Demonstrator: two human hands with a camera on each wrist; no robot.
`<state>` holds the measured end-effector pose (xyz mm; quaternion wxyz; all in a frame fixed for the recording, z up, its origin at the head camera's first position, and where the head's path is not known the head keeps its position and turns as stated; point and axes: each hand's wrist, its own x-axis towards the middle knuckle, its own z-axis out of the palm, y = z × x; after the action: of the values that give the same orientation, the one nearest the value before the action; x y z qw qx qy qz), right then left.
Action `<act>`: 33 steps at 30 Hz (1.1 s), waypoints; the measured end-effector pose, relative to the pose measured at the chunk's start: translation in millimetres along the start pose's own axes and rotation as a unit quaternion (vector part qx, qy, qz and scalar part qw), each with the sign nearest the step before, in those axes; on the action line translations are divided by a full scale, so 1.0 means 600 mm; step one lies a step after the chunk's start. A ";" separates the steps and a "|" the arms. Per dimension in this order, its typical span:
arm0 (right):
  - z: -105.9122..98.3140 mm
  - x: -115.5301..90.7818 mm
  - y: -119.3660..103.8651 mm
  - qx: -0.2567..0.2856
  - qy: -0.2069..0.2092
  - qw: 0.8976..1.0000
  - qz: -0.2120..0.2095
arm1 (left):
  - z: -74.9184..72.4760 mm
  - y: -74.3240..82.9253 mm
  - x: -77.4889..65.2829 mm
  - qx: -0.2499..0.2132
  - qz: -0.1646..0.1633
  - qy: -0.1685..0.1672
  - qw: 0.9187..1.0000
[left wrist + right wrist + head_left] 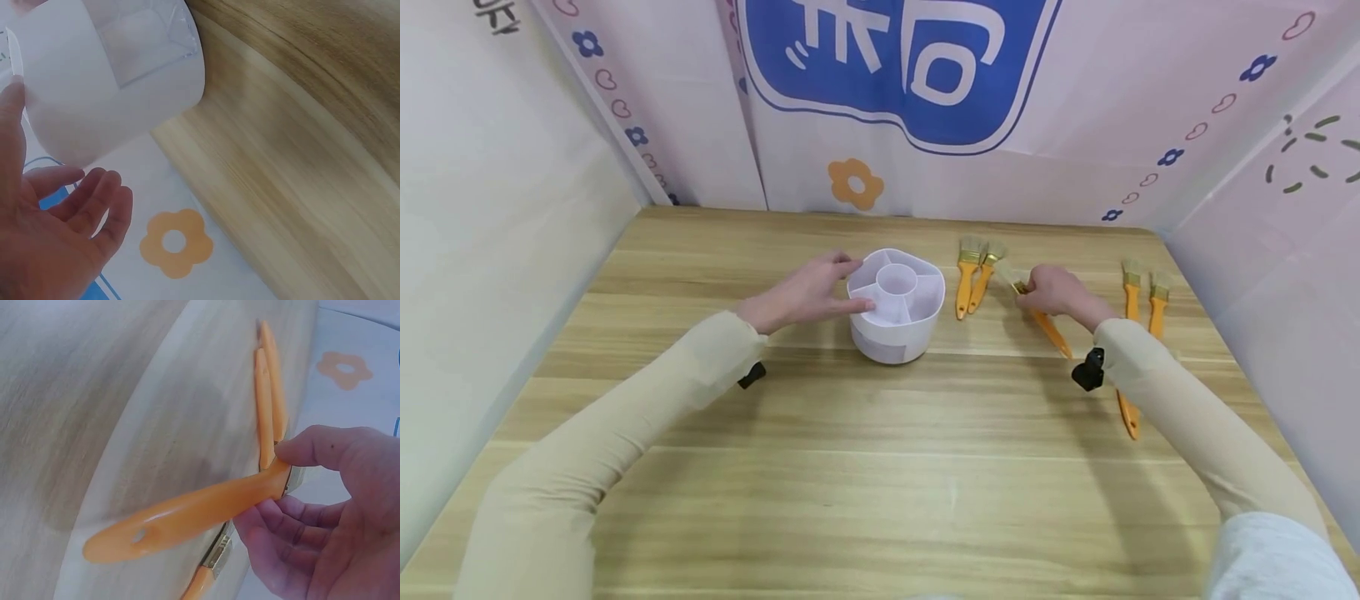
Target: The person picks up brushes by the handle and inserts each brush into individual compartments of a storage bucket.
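A white round organizer (pixel 891 342) with several compartments around a central cup stands mid-table. My left hand (pixel 808 292) is at its left side, thumb and a finger spread along the rim and straight rather than curled. In the left wrist view, the organizer's side (pixel 69 81) shows a clear panel, and the other fingers hang loosely bent below it. My right hand (pixel 1056 292) pinches a paintbrush (pixel 1051 333) near the metal band. Its orange handle (pixel 187 512) slants down toward me in the head view, bristles pointing to the back left.
Two orange-handled paintbrushes (pixel 967 275) lie side by side between organizer and right hand. Two more brushes (pixel 1132 287) lie at the right, partly behind my right sleeve (pixel 1180 408). Another orange handle (pixel 1127 415) shows below that forearm. Printed sheets (pixel 1015 187) stand along the back and sides.
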<state>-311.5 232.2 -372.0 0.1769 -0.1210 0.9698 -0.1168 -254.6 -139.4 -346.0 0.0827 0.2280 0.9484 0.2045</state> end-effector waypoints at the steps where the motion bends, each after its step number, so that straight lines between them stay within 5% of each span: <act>1: -0.001 -0.001 -0.001 0.000 0.001 1.000 0.001 | 0.001 -0.001 0.000 0.000 0.004 0.002 1.000; 11: -0.009 -0.005 -0.009 0.017 0.038 0.999 0.006 | 0.008 -0.013 -0.006 -0.026 0.040 0.043 0.998; 33: -0.021 -0.019 -0.059 0.093 0.101 0.990 -0.021 | 0.011 -0.015 -0.009 -0.036 0.041 0.071 0.996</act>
<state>-298.6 204.3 -347.6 0.0856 -0.1122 0.9648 -0.2222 -251.5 -147.0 -355.5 0.0148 0.2489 0.9337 0.2571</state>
